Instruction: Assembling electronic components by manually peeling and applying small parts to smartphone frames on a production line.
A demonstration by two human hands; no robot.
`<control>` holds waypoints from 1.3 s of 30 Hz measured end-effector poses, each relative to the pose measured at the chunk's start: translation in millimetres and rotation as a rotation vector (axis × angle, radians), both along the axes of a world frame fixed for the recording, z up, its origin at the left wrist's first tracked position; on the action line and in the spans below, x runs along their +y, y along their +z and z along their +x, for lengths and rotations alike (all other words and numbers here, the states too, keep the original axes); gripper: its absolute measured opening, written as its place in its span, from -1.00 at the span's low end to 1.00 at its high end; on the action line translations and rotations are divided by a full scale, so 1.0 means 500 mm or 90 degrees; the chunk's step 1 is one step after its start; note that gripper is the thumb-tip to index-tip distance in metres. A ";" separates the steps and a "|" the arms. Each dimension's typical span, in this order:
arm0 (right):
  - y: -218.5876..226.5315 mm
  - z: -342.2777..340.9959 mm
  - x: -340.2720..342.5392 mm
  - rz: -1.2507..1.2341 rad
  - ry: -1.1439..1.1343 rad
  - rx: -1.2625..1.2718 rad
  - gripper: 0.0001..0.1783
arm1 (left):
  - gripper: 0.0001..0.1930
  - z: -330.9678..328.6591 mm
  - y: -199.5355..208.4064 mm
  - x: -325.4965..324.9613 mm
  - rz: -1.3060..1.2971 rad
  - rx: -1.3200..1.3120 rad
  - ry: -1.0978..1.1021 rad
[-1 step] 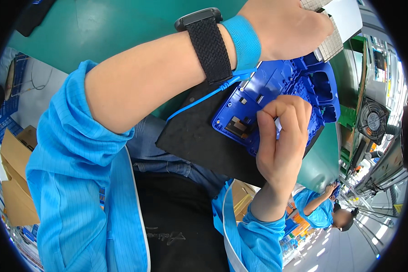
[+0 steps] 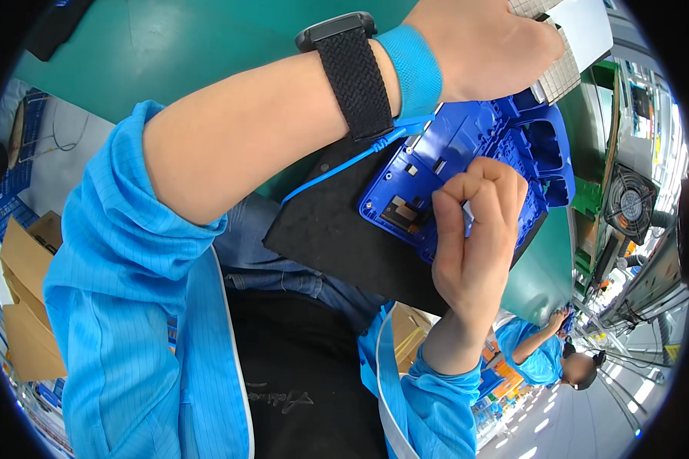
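My left hand [image 2: 497, 47], with a black-strapped watch and a blue wristband on its wrist, reaches across the top. It is closed at a sheet of small beige squares [image 2: 559, 76] with a white backing [image 2: 586, 30]; its fingertips are hidden. Under it lies an open blue plastic housing [image 2: 396, 180] with ribs, screw holes and a cutout. My right hand [image 2: 484, 229] is curled over the housing, thumb and forefinger together in a pinch. A whitish bit shows by its fingers, too small to name.
The housing rests on a black mat [image 2: 337, 237] on a green tabletop [image 2: 207, 46]. A blue cord [image 2: 325, 177] runs from my wristband over the mat. A fan [image 2: 630, 200] stands at the right, cardboard boxes [image 2: 31, 306] at the left. A co-worker [image 2: 536, 356] is at lower right.
My right hand has shifted very slightly at the fingers over the housing. Otherwise both frames look the same.
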State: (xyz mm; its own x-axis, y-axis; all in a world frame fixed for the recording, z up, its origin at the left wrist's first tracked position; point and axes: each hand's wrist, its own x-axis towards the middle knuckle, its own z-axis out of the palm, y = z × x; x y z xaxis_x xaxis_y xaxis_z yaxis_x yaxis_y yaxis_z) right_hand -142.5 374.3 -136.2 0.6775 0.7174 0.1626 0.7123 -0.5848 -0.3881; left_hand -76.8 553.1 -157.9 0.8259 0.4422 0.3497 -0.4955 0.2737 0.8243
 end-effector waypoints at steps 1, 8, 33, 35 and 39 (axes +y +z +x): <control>-0.004 -0.008 -0.002 -0.008 -0.009 0.032 -0.90 | -0.80 -0.004 0.000 0.005 -0.001 0.003 0.000; -0.012 -0.031 0.022 -0.004 0.009 0.011 -0.90 | -0.80 -0.025 0.014 0.039 -0.010 0.017 -0.048; -0.003 -0.076 0.011 0.116 -0.071 -0.011 -0.57 | -0.81 -0.067 0.020 0.076 -0.003 0.029 -0.065; -0.007 -0.078 -0.042 0.282 -0.149 -0.035 -0.64 | -0.81 -0.067 0.023 0.076 -0.006 0.036 -0.055; -0.023 -0.141 -0.217 0.363 -0.416 0.051 -0.71 | -0.82 -0.072 0.013 0.097 -0.030 0.048 -0.037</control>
State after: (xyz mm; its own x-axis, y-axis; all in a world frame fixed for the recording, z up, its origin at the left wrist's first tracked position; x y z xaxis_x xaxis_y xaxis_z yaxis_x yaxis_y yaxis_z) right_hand -212.9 265.9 -147.8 0.9496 0.0050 0.3133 0.2606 -0.5678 -0.7808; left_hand -112.9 601.7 -151.5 0.8738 0.4080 0.2648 -0.4145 0.3399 0.8442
